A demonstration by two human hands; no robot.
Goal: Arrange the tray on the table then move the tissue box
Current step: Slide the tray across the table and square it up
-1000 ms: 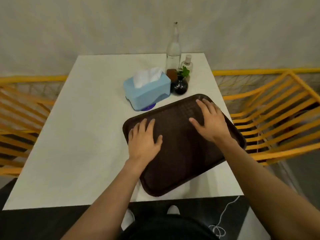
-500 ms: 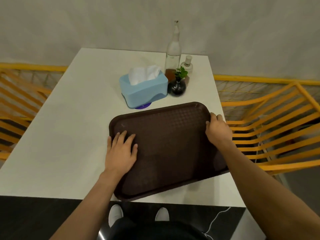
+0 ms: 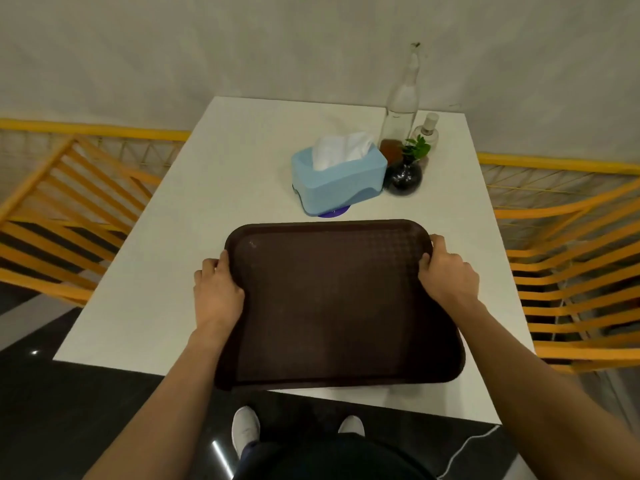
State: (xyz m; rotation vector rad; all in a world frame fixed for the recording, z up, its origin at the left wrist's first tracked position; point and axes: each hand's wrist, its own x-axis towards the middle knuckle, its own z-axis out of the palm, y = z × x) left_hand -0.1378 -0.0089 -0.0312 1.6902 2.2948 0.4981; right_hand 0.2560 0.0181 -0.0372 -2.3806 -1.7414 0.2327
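Both hands' fingers [image 3: 437, 244] apparently curled under tray [image 3: 332, 306], hidden

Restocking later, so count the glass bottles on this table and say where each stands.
2. The tall clear bottle stands at the table's far right, behind the tissue box; the small bottle sits just right of it. Others may hide behind them.

Both forearms are bare, without sleeves. White shoes [image 3: 245, 428] show at 6 o'clock beneath dark clothing [image 3: 332, 459].

tray [image 3: 332, 306]: dark brown, flat, near table edge | tissue box [image 3: 341, 181]: light blue, just beyond
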